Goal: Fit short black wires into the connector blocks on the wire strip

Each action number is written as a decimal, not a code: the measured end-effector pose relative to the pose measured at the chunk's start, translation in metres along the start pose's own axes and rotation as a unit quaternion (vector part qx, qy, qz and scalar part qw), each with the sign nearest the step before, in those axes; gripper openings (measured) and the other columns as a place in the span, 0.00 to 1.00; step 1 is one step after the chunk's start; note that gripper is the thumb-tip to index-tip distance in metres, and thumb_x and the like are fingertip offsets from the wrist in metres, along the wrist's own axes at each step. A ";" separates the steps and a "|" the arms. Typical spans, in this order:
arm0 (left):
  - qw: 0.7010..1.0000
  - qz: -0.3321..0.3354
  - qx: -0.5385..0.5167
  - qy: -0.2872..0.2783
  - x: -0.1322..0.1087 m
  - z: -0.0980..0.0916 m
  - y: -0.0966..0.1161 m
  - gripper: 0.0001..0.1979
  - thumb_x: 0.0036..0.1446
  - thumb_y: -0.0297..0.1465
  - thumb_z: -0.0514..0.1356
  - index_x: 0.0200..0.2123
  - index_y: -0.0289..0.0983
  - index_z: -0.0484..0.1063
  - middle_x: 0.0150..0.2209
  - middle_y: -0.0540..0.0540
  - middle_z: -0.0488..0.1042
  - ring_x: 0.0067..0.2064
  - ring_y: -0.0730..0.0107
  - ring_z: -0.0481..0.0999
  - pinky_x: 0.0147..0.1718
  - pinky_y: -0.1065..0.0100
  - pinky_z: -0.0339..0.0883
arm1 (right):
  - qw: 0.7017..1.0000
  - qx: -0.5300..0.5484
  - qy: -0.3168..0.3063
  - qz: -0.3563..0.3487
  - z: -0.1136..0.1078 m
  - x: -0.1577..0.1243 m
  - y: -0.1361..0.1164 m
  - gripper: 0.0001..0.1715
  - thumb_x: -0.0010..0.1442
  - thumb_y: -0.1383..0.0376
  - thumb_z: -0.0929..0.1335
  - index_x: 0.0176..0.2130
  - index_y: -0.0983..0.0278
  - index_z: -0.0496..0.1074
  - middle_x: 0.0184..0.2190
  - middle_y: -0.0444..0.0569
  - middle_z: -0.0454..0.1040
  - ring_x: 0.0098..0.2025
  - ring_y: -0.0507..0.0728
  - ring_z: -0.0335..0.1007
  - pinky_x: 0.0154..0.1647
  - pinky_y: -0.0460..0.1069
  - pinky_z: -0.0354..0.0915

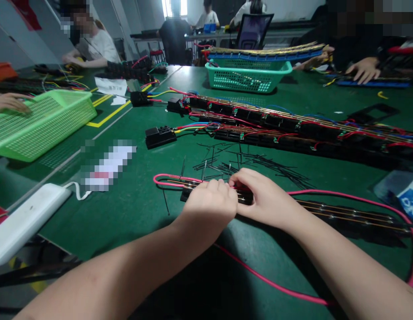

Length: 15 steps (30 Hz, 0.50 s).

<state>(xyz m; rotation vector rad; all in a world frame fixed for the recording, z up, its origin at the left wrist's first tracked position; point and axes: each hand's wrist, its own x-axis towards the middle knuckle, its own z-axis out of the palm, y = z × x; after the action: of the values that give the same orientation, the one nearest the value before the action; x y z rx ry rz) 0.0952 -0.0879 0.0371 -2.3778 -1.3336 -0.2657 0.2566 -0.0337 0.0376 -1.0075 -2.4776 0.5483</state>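
A long black strip with brass-coloured rails [349,218] lies across the table in front of me. A red cable [346,192] runs along it, bends back in a loop at its left end and curves around on the right. My left hand [211,202] is closed over the strip's left part, its fingertips hidden beneath the hand. Right beside it, the thumb and fingers of my right hand [264,198] curl around the strip and the cable there. Thin black cable ties [279,166] are scattered just beyond my hands; one lone tie [166,202] sits left of the strip.
Wired black strips [276,120] with plugs [160,137] lie farther back. A teal basket [248,75] stands behind them, a green basket [42,124] at left. A white power strip [29,220] is at the left edge. A co-worker's hand [364,70] rests at far right.
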 end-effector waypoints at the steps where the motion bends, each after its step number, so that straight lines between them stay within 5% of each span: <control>1: 1.000 0.000 -0.007 -0.004 0.001 0.000 -0.002 0.12 0.61 0.21 0.52 0.40 0.30 0.76 0.32 0.41 0.79 0.33 0.63 0.79 0.26 0.67 0.70 | 1.000 0.001 0.002 0.000 0.000 0.000 0.000 0.07 0.52 0.67 0.68 0.36 0.63 0.68 0.32 0.49 0.70 0.35 0.57 0.67 0.37 0.51 0.65; 8: 0.999 -0.047 -0.007 0.009 -0.003 0.000 -0.001 0.13 0.61 0.21 0.53 0.44 0.28 0.76 0.40 0.37 0.80 0.38 0.64 0.80 0.34 0.67 0.73 | 1.000 -0.025 0.007 -0.016 0.002 0.000 0.002 0.07 0.58 0.64 0.68 0.38 0.63 0.71 0.34 0.51 0.72 0.38 0.59 0.69 0.39 0.53 0.66; 15: 0.993 -0.002 -0.050 -0.110 0.005 -0.009 -0.012 0.12 0.62 0.25 0.55 0.44 0.29 0.76 0.39 0.37 0.80 0.36 0.63 0.79 0.29 0.67 0.71 | 1.000 -0.004 0.014 0.002 0.003 0.002 0.002 0.06 0.56 0.65 0.70 0.36 0.63 0.71 0.32 0.50 0.72 0.36 0.58 0.68 0.37 0.52 0.66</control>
<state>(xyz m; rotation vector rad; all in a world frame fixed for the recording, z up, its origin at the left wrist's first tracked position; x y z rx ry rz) 0.0882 -0.0825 0.0498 -2.5492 -1.4522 -0.0728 0.2554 -0.0314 0.0344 -1.0157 -2.4562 0.5228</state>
